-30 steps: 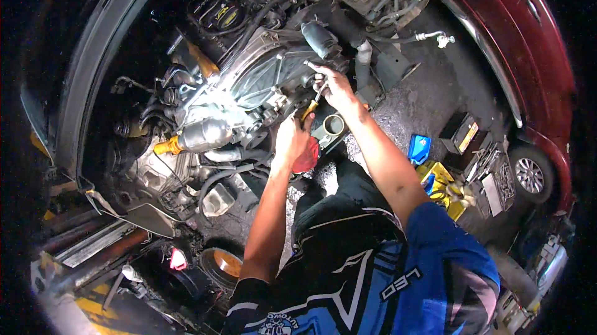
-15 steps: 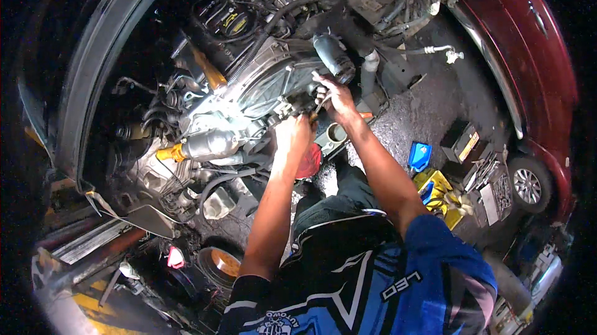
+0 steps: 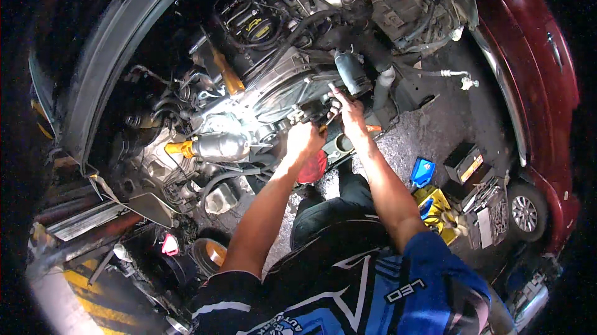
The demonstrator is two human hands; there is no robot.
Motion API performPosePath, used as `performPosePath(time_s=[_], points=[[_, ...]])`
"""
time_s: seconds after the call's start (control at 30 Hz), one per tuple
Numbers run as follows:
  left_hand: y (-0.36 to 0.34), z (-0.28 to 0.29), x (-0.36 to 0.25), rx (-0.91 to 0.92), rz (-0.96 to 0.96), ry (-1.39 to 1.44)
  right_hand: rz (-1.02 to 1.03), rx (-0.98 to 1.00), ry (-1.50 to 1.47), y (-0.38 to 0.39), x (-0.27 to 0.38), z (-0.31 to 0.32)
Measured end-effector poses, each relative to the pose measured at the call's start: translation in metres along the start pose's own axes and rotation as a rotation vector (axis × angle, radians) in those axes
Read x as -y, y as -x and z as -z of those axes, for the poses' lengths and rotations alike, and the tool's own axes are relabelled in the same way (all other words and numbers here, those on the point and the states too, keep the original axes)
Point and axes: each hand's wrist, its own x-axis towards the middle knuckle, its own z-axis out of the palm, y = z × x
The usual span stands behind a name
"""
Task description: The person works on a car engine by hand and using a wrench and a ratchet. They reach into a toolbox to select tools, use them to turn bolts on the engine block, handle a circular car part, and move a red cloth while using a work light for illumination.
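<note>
Above dark floor (image 3: 429, 130), the left hand (image 3: 305, 140) holds a yellow tool (image 3: 323, 129).

head view, wide fisheye: we look down from close above the shirt (image 3: 311, 266) toward the engine (image 3: 273, 92).

Dark flr (image 3: 407, 139) w/ blue btl (image 3: 423, 172), yel. cont. (image 3: 441, 200), blk box (image 3: 461, 161).

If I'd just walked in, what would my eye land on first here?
Probably the dazzling light on the engine parts left of centre, just above a silver cylinder with an orange end. Next come the person's left hand and right hand, close together near the middle. Then there's the dark red car body curving down the right side.
</note>
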Motion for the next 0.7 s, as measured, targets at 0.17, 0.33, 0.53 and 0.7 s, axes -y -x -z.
performPosePath(time_s=[0.17, 0.33, 0.53, 0.7], points=[[-0.007, -0.106, 0.050, -0.383, 0.144, 0.260, 0.025, 0.111, 0.090, 0.007, -0.014, -0.029], [-0.059, -0.116, -0.041, -0.112, 0.089, 0.463, 0.631, -0.237, 0.853, -0.049, -0.060, 0.031], [-0.047, -0.144, 0.001, 0.028, 0.046, 0.649, 0.423, -0.115, 1.225, -0.029, -0.026, 0.038], [0.049, -0.016, -0.004, 0.014, -0.024, 0.451, -0.011, 0.152, 0.199, 0.054, 0.020, -0.026]])
